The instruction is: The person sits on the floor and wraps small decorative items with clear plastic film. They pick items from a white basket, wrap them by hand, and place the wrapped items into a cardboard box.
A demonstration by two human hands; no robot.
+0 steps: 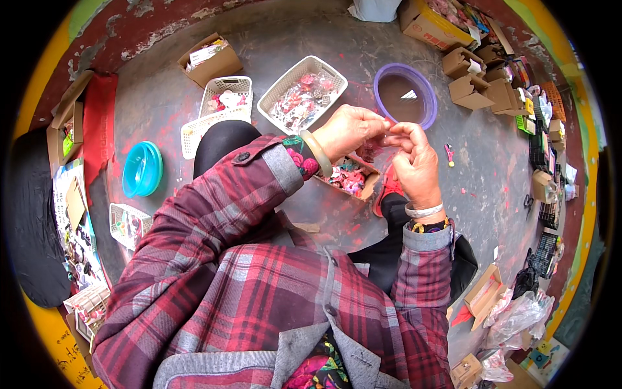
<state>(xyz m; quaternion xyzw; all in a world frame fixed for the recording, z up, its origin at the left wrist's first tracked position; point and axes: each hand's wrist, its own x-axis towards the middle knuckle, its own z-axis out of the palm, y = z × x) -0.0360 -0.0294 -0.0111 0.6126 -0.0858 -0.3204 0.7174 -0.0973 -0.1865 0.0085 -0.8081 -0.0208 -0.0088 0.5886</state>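
My left hand [352, 132] and my right hand [418, 163] meet in front of me, fingertips pinched close together. Between them hangs a small clear plastic bag [370, 150] with something reddish in it; its details are too small to make out. Just beneath the hands, a cardboard box [370, 186] of pink, red and white small pieces stands on the floor, partly covered by my left wrist. Beyond my left hand is a white plastic basket [264, 104] holding several clear packets with red contents [304, 97].
A purple basin [378, 81] stands beyond my right hand. Left are smaller white baskets [206, 123], an open carton [223, 65] and teal bowls [144, 170]. Pink-handled scissors [449, 155] lie on the right floor. Cartons [470, 92] and crates line the right wall.
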